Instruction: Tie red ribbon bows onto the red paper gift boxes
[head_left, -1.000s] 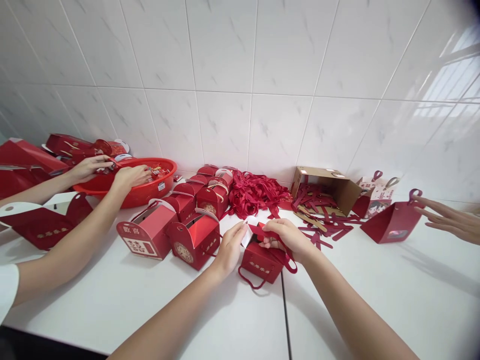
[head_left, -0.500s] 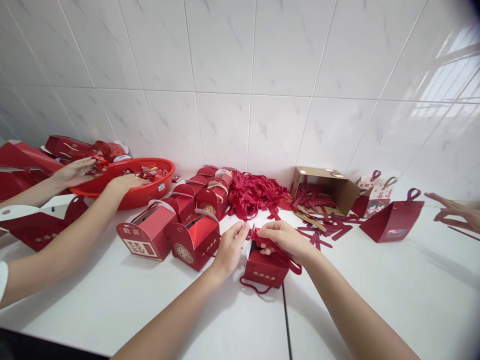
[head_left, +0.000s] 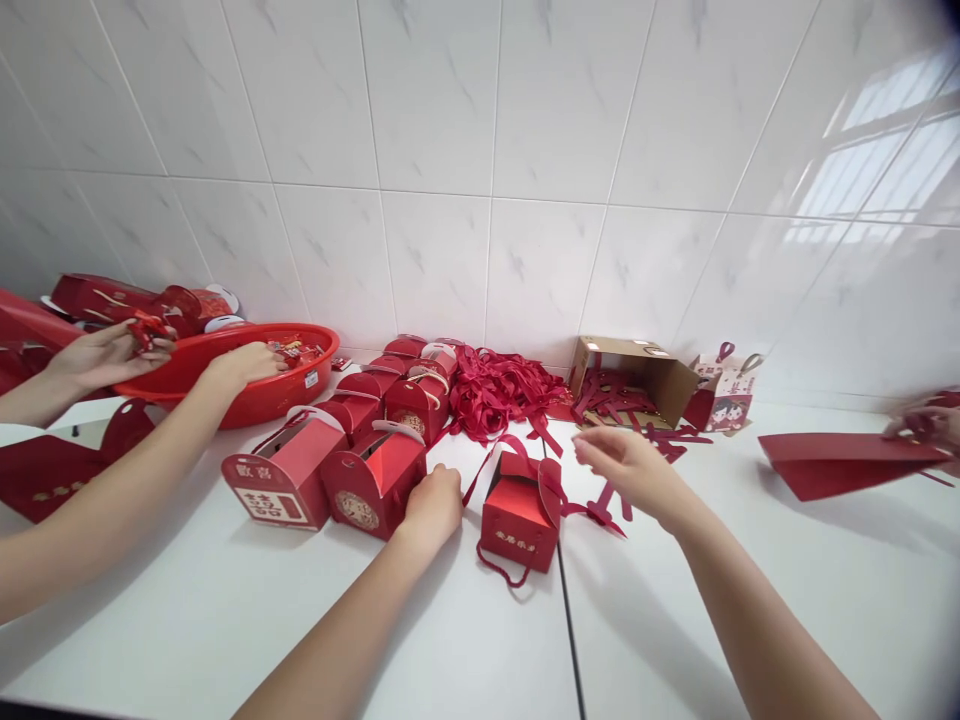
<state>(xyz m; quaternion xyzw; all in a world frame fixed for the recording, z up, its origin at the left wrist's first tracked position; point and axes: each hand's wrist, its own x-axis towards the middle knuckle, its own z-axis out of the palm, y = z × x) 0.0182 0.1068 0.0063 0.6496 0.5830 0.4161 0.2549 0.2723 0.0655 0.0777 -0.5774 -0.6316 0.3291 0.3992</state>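
Note:
A small red gift box (head_left: 519, 535) with gold lettering stands in front of me, its top flaps raised and a twisted cord hanging at its front. A red ribbon (head_left: 491, 468) loops over the box; its left part runs down to my left hand (head_left: 436, 505), whose fingers are closed at it, the tips hidden. To the right of the box, my right hand (head_left: 634, 472) hovers above the table with fingers stretched out, holding nothing I can see. More ribbon (head_left: 596, 515) lies beneath it. Left of my left hand sits a filled-out red box (head_left: 381, 485).
Several red boxes (head_left: 281, 470) stand at left. Behind are a ribbon pile (head_left: 502, 390) and a cardboard box (head_left: 679, 390) of strips. Another person's hands (head_left: 244, 365) work at a red basin (head_left: 326, 375); a hand (head_left: 934, 425) at far right holds a red box (head_left: 840, 460).
My hands have drawn apart from the box, left hand leftward, right hand rightward. The ribbon now loops over the box top. At far right, a person's hand has taken hold of a red box.

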